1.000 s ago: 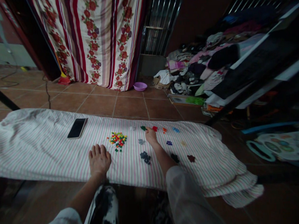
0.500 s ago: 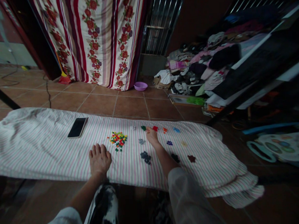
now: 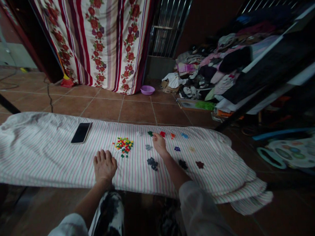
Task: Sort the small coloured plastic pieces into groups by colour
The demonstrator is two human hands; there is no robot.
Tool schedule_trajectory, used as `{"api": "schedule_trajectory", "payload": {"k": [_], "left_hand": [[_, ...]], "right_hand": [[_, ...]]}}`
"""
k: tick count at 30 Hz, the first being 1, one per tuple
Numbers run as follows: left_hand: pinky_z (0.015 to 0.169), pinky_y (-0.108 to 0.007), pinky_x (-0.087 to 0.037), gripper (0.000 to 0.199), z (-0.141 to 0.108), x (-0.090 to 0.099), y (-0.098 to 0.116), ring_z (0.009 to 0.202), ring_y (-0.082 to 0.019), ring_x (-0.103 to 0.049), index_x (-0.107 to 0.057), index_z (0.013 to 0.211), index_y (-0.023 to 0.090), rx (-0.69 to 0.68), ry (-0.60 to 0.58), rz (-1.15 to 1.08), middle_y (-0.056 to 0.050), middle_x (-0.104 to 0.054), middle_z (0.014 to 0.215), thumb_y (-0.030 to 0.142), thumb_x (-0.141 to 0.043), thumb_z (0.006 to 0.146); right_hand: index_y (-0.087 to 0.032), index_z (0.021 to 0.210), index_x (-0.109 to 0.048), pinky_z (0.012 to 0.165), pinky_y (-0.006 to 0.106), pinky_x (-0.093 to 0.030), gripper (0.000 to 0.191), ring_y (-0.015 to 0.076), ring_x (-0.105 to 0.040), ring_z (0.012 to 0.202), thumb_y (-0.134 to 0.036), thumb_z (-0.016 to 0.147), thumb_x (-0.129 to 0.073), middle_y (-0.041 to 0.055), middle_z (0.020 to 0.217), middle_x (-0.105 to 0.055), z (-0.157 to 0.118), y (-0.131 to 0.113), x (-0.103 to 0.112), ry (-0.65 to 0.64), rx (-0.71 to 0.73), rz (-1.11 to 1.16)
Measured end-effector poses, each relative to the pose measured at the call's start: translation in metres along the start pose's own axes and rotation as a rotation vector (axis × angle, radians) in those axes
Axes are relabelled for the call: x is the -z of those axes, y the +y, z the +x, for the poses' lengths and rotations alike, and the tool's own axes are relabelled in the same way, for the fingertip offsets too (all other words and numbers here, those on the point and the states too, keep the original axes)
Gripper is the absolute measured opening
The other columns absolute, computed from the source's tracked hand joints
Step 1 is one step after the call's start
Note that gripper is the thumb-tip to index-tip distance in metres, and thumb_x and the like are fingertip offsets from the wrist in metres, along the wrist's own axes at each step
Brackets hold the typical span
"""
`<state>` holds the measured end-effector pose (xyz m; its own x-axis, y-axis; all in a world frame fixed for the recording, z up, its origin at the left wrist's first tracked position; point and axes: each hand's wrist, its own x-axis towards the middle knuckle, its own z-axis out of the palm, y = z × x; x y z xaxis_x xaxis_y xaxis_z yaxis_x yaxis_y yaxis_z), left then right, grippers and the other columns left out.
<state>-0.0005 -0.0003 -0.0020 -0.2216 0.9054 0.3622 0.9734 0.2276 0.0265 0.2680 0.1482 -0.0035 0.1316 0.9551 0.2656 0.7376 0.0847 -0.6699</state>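
Observation:
My left hand point(image 3: 104, 165) lies flat on the striped cloth point(image 3: 58, 159), fingers a little apart, just below and left of a mixed pile of small coloured pieces point(image 3: 124, 145). My right hand point(image 3: 159, 143) has its fingers pinched together at the dark green cluster point(image 3: 150, 133); what they hold, if anything, is too small to tell. Right of the fingertips sit a red cluster point(image 3: 162, 134), an orange one point(image 3: 173, 135) and a light blue one point(image 3: 184, 135). Grey pieces point(image 3: 148, 147) and dark grey pieces point(image 3: 152, 163) lie left of my right wrist.
A phone point(image 3: 81, 133) rests on the cloth at the left. White point(image 3: 139, 133), purple point(image 3: 177, 149), beige point(image 3: 192, 149), black point(image 3: 183, 164) and brown point(image 3: 199, 164) clusters lie there too. Beyond are a purple basin point(image 3: 147, 90) and heaped clothes point(image 3: 210, 68).
The view has shifted slightly. My right hand stays by the dark green cluster with its fingers drawn in a little; my left hand has not visibly moved on the cloth.

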Motion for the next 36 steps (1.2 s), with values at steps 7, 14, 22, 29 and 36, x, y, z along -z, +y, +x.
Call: {"api": "schedule_trajectory", "payload": {"k": [7,14,22,29,36], "left_hand": [[0.102,-0.049,-0.031,0.045,0.000,-0.003,-0.001,0.125,-0.035,-0.043,-0.054,0.120,0.007,0.005,0.006,0.017,-0.023,-0.052,0.130,0.031,-0.036,0.086],[0.103,-0.049,-0.030,0.046,0.001,0.000,0.000,0.125,-0.034,-0.043,-0.054,0.121,0.007,0.016,-0.002,0.019,-0.023,-0.052,0.130,0.030,-0.035,0.087],[0.103,-0.049,-0.030,0.047,0.000,0.000,0.001,0.127,-0.034,-0.042,-0.053,0.122,0.007,0.020,-0.011,0.006,-0.023,-0.051,0.131,0.031,-0.036,0.086],[0.103,-0.049,-0.030,0.046,-0.001,-0.002,0.000,0.127,-0.034,-0.042,-0.053,0.122,0.007,0.017,0.005,0.004,-0.022,-0.052,0.131,0.031,-0.035,0.086],[0.104,-0.049,-0.029,0.047,0.000,-0.001,0.001,0.128,-0.034,-0.041,-0.053,0.123,0.007,0.025,-0.019,0.004,-0.022,-0.052,0.131,0.032,-0.036,0.086]], "right_hand": [[-0.021,0.096,-0.066,0.079,0.025,-0.046,0.021,0.0141,-0.061,0.084,-0.016,0.083,-0.050,0.0028,0.093,-0.066,-0.032,-0.044,-0.015,-0.246,0.180,0.041],[-0.020,0.094,-0.065,0.078,0.022,-0.041,0.018,0.0134,-0.059,0.086,-0.015,0.085,-0.050,0.0034,0.093,-0.065,-0.058,-0.077,-0.033,-0.437,0.298,-0.102],[-0.021,0.101,-0.062,0.079,0.024,-0.040,0.019,0.0154,-0.059,0.093,-0.022,0.085,-0.052,0.0051,0.103,-0.063,-0.066,-0.091,-0.040,-0.472,0.178,-0.283],[-0.021,0.101,-0.062,0.078,0.024,-0.040,0.019,0.0157,-0.059,0.092,-0.022,0.085,-0.051,0.0050,0.103,-0.062,-0.067,-0.088,-0.042,-0.456,0.185,-0.292],[-0.019,0.095,-0.061,0.081,0.024,-0.040,0.018,0.0154,-0.057,0.093,-0.014,0.082,-0.048,0.0050,0.095,-0.064,-0.064,-0.081,-0.042,-0.417,0.223,-0.207]]}}
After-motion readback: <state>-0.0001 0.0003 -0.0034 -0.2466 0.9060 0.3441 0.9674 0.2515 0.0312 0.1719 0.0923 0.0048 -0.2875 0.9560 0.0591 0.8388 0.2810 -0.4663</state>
